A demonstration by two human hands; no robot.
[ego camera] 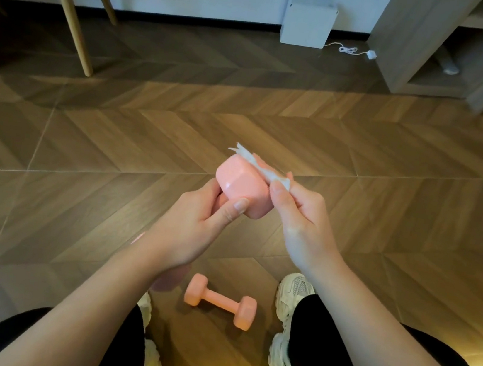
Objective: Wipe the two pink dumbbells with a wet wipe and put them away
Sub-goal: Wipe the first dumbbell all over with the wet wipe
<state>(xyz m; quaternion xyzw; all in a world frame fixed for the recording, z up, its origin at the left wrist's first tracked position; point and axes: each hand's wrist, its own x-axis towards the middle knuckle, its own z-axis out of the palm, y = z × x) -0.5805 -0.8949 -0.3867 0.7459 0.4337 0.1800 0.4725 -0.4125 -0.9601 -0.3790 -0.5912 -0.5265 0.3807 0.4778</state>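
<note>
My left hand (197, 226) grips a pink dumbbell (241, 184) by its handle, its top head pointing up and away from me. The lower head shows blurred below my left wrist. My right hand (300, 218) pinches a white wet wipe (262, 167) against the right side of that top head. A second pink dumbbell (220, 300) lies flat on the wooden floor between my feet, touched by neither hand.
White sneakers (287, 327) stand on either side of the floor dumbbell. Wooden chair legs (71, 16) are at the far left. A white box (307, 21) with a cable leans on the far wall. An open shelf unit (454, 48) stands at the far right.
</note>
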